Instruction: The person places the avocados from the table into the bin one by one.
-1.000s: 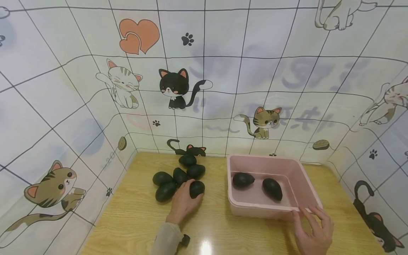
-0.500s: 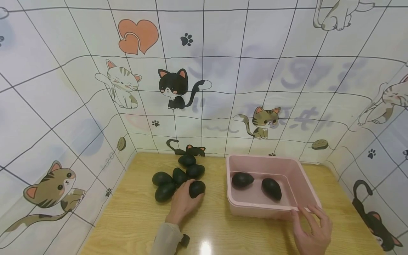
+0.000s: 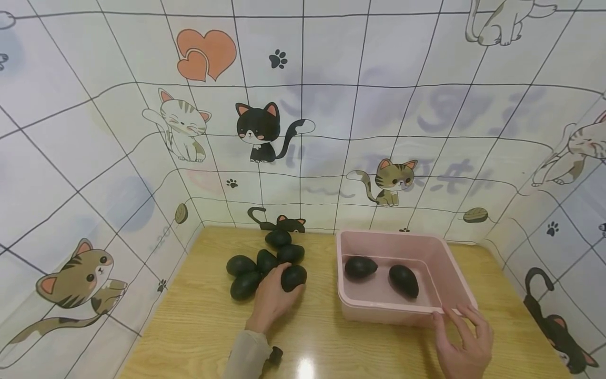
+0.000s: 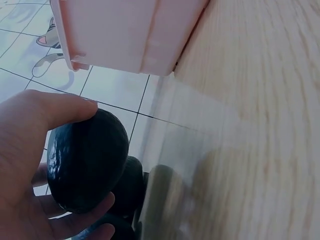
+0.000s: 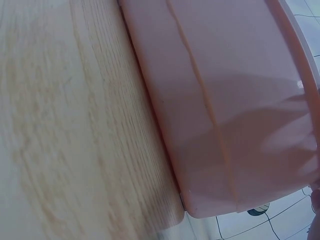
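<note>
Avocado [image 3: 294,278], in the left hand's grip [image 3: 275,298] beside the other avocados [image 3: 268,261] on the desk [image 3: 189,326], thumb and fingers curled round it, likely feels firm and slick, best taken by its broad middle, while the loose right hand [image 3: 466,342] touches the pink tub [image 3: 379,314].

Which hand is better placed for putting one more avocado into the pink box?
Left, probably: the left hand holds an avocado, close to the other avocados. The right hand holds none and touches the near rim of the pink box.
</note>
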Action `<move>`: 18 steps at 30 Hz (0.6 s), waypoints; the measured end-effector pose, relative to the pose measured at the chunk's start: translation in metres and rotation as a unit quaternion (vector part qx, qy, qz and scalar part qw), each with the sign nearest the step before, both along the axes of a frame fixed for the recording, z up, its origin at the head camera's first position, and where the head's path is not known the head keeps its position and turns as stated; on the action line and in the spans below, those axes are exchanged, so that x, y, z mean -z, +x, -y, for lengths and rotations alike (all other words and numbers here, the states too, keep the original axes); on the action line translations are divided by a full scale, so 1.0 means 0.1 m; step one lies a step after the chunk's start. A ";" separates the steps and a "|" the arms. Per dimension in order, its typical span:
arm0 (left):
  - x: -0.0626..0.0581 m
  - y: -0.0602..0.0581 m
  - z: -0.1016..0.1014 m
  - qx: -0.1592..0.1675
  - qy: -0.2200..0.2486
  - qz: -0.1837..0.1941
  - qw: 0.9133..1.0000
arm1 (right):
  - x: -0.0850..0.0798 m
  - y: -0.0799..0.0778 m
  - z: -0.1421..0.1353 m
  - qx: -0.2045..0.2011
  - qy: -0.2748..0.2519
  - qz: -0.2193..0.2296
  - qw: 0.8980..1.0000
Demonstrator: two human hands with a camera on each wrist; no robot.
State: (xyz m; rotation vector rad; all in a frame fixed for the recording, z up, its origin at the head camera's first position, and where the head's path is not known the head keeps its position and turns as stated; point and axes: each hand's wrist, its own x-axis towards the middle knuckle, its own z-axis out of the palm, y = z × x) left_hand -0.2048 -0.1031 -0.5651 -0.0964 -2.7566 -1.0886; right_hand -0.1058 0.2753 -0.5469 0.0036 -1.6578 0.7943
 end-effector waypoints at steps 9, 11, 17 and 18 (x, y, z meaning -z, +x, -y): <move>-0.07 0.00 -0.05 0.011 -0.001 -0.007 1.000 | -0.03 -0.01 0.03 -0.004 -0.004 -0.015 1.000; -0.08 0.00 -0.06 0.011 0.000 -0.009 1.000 | -0.03 -0.01 0.04 -0.006 -0.005 -0.021 1.000; -0.12 -0.01 -0.08 0.008 0.008 -0.010 1.000 | -0.02 -0.02 0.05 -0.004 -0.010 -0.028 1.000; -0.13 -0.01 -0.08 0.007 0.013 -0.012 1.000 | -0.02 -0.01 0.04 -0.002 -0.009 -0.024 1.000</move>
